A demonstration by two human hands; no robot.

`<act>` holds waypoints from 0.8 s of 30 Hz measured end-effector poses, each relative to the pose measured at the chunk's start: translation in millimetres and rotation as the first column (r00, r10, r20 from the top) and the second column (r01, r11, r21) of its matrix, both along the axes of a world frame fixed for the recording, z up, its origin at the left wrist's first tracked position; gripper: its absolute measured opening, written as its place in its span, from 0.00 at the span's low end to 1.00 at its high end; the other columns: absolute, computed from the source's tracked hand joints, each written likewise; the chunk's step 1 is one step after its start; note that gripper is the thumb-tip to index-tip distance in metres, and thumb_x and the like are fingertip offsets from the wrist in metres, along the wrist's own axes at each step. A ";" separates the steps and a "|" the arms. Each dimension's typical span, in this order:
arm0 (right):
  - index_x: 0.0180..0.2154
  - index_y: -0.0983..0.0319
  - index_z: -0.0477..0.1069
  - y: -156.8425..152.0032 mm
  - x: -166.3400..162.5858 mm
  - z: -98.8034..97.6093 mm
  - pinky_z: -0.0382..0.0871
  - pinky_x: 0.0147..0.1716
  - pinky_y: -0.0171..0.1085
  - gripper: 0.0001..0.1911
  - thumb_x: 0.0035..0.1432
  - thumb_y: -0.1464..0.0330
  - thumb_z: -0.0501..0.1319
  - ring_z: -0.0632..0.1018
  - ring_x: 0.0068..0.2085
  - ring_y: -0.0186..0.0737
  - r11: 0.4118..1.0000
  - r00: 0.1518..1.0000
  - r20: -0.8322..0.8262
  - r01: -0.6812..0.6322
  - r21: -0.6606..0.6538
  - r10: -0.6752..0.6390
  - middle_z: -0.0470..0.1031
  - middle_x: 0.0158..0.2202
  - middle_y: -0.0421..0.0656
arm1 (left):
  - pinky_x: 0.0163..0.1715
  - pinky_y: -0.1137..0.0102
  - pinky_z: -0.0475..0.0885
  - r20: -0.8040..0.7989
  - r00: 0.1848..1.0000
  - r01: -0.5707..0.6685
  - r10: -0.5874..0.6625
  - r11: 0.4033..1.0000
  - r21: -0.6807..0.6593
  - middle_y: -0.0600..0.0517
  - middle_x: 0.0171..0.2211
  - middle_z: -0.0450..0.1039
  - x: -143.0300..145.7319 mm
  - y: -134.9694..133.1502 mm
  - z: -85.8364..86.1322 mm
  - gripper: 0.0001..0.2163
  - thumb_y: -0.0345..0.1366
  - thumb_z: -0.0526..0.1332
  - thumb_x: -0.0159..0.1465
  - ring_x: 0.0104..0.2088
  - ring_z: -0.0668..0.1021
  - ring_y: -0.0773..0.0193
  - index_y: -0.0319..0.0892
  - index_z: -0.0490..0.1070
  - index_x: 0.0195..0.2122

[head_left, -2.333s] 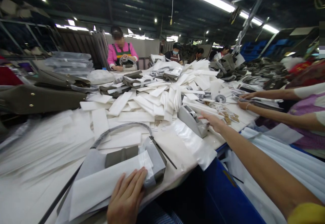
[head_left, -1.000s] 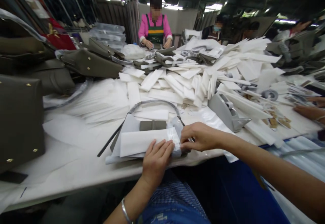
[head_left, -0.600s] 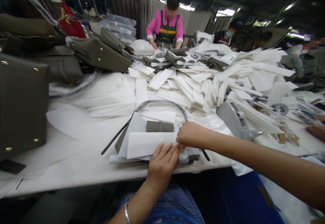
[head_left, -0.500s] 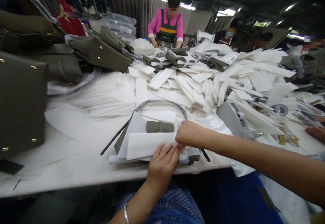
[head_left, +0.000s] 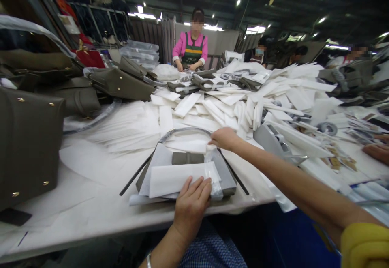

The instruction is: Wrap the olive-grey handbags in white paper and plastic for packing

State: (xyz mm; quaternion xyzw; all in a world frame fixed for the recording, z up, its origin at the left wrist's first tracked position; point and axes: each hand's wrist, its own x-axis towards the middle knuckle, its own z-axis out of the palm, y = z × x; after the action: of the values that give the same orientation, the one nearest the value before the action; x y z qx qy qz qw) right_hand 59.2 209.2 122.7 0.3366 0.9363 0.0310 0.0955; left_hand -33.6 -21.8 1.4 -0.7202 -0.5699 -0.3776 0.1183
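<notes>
An olive-grey handbag (head_left: pixel 229 193) lies on the table in front of me, its film-wrapped handle (head_left: pixel 185 130) arching away from me. White tissue paper and a white foam sheet (head_left: pixel 170 180) cover much of it. My left hand (head_left: pixel 193 197) rests on the foam sheet's lower edge, fingers stretched out. Clear plastic film (head_left: pixel 216 187) lies at the sheet's right end, beside those fingertips. At the handle's right end my right hand (head_left: pixel 225 138) is closed in a pinch. Whatever its fingertips hold is too small to make out. Dark straps slant down both sides of the bag.
Several olive handbags (head_left: pixel 28 138) are stacked at the left. A heap of white foam pieces (head_left: pixel 225 112) fills the table's middle. A grey tape dispenser (head_left: pixel 269 138) stands to the right. Across the table a person in pink sleeves (head_left: pixel 190 51) works; another person's hand (head_left: pixel 377 150) shows far right.
My right hand has moved up and away from the foam sheet to the handle's right end, uncovering the clear film. My left hand has stayed on the sheet. The camera view has tilted up slightly.
</notes>
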 end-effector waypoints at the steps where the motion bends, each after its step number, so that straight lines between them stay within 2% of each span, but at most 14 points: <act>1: 0.40 0.63 0.81 -2.5 8.6 -0.6 0.70 0.41 0.40 0.18 0.66 0.57 0.59 0.81 0.44 0.51 0.999 0.998 -0.056 0.027 0.026 -0.026 0.82 0.40 0.54 | 0.63 0.57 0.68 -0.001 1.000 0.001 -0.001 1.000 0.002 0.52 0.53 0.78 0.1 -0.3 -0.3 0.13 0.28 0.57 0.68 0.53 0.79 0.59 0.42 0.71 0.52; 3: 0.52 0.60 0.76 -14.4 26.1 -7.5 0.70 0.47 0.40 0.19 0.67 0.58 0.58 0.79 0.50 0.47 1.000 0.986 -0.163 -0.030 -0.007 0.029 0.80 0.50 0.51 | 0.63 0.56 0.67 -0.002 1.000 0.002 -0.002 1.000 0.006 0.52 0.52 0.78 0.6 -0.6 -0.8 0.13 0.26 0.57 0.67 0.53 0.79 0.58 0.42 0.71 0.52; 5: 0.61 0.58 0.68 -29.3 40.0 -22.7 0.67 0.55 0.42 0.32 0.58 0.54 0.66 0.75 0.58 0.48 0.976 0.946 -0.285 -0.189 -0.106 0.152 0.74 0.59 0.49 | 0.63 0.56 0.67 -0.008 1.000 0.004 -0.004 1.000 0.008 0.51 0.51 0.79 1.2 -0.8 -1.3 0.14 0.26 0.57 0.67 0.53 0.79 0.57 0.42 0.71 0.52; 6: 0.63 0.58 0.66 -35.3 44.3 -32.1 0.65 0.57 0.44 0.39 0.53 0.54 0.70 0.73 0.60 0.50 0.955 0.920 -0.345 -0.252 -0.155 0.187 0.71 0.61 0.50 | 0.63 0.55 0.68 -0.012 1.000 0.004 -0.004 1.000 0.005 0.51 0.51 0.79 1.3 -0.9 -1.5 0.14 0.26 0.57 0.66 0.53 0.79 0.57 0.42 0.71 0.52; 7: 0.63 0.59 0.65 -39.2 46.7 -41.6 0.64 0.59 0.46 0.42 0.50 0.55 0.72 0.72 0.60 0.51 0.940 0.897 -0.401 -0.282 -0.194 0.186 0.72 0.61 0.50 | 0.63 0.55 0.68 -0.016 1.000 0.003 -0.003 1.000 0.003 0.50 0.51 0.79 1.4 -1.1 -1.5 0.15 0.25 0.57 0.66 0.53 0.79 0.57 0.42 0.70 0.53; 8: 0.63 0.59 0.65 -41.1 47.0 -50.3 0.65 0.58 0.46 0.40 0.51 0.57 0.71 0.74 0.59 0.51 0.937 0.883 -0.444 -0.271 -0.219 0.152 0.74 0.58 0.50 | 0.62 0.55 0.68 -0.020 1.000 0.004 -0.004 1.000 -0.001 0.50 0.52 0.79 1.3 -1.3 -1.4 0.16 0.25 0.58 0.66 0.53 0.79 0.56 0.42 0.70 0.53; 11: 0.56 0.60 0.73 -39.7 40.2 -64.7 0.70 0.53 0.44 0.19 0.65 0.64 0.60 0.80 0.50 0.46 0.966 0.846 -0.533 -0.134 -0.223 -0.006 0.81 0.48 0.47 | 0.62 0.54 0.68 -0.042 0.999 0.012 -0.013 1.000 -0.012 0.49 0.53 0.78 0.4 -2.3 0.7 0.17 0.25 0.58 0.65 0.54 0.78 0.56 0.42 0.69 0.54; 13: 0.52 0.61 0.76 -43.3 36.5 -62.6 0.70 0.52 0.45 0.16 0.68 0.66 0.56 0.80 0.49 0.47 0.974 0.814 -0.580 -0.096 -0.206 -0.042 0.81 0.48 0.48 | 0.62 0.54 0.68 -0.061 0.998 0.013 -0.015 0.999 -0.036 0.49 0.53 0.77 -0.3 -3.2 3.5 0.17 0.25 0.59 0.64 0.54 0.78 0.56 0.43 0.69 0.54; 15: 0.51 0.60 0.77 -57.2 40.1 -55.3 0.68 0.55 0.46 0.15 0.68 0.66 0.56 0.79 0.51 0.48 0.977 0.769 -0.638 -0.105 -0.186 -0.039 0.80 0.50 0.48 | 0.61 0.53 0.69 -0.081 0.997 0.007 -0.013 0.998 -0.067 0.49 0.54 0.77 -0.9 -4.1 6.5 0.17 0.26 0.60 0.64 0.55 0.77 0.56 0.43 0.70 0.54; 18: 0.55 0.58 0.73 -93.0 60.6 -49.2 0.61 0.62 0.48 0.16 0.70 0.63 0.55 0.77 0.55 0.45 0.971 0.707 -0.703 -0.212 -0.110 0.075 0.78 0.54 0.46 | 0.62 0.53 0.68 -0.089 0.996 0.004 -0.011 0.997 -0.083 0.49 0.55 0.76 -2.2 -5.1 10.7 0.16 0.29 0.61 0.65 0.56 0.77 0.57 0.44 0.70 0.54; 21: 0.62 0.59 0.66 -126.9 85.4 -63.8 0.57 0.65 0.54 0.23 0.68 0.61 0.58 0.72 0.61 0.47 0.953 0.713 -0.661 -0.301 0.012 0.234 0.72 0.61 0.48 | 0.64 0.54 0.65 -0.100 0.994 0.028 -0.041 0.992 -0.123 0.47 0.57 0.74 -6.7 -7.4 15.6 0.17 0.31 0.60 0.67 0.57 0.76 0.58 0.43 0.68 0.57; 24: 0.68 0.61 0.55 -141.3 98.6 -91.8 0.60 0.64 0.55 0.36 0.62 0.66 0.64 0.65 0.66 0.51 0.943 0.725 -0.608 -0.303 0.141 0.324 0.64 0.66 0.51 | 0.66 0.55 0.63 -0.209 0.966 0.110 -0.153 0.973 -0.204 0.46 0.60 0.71 -18.1 -12.8 25.1 0.20 0.30 0.58 0.68 0.61 0.72 0.59 0.41 0.64 0.62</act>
State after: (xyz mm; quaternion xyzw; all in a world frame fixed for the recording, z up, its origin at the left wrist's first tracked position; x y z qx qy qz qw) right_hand 157.8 67.9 30.9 0.1664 0.9572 -0.0513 -0.2312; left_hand -51.6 -34.6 26.5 -0.8024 -0.5373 -0.2450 0.0869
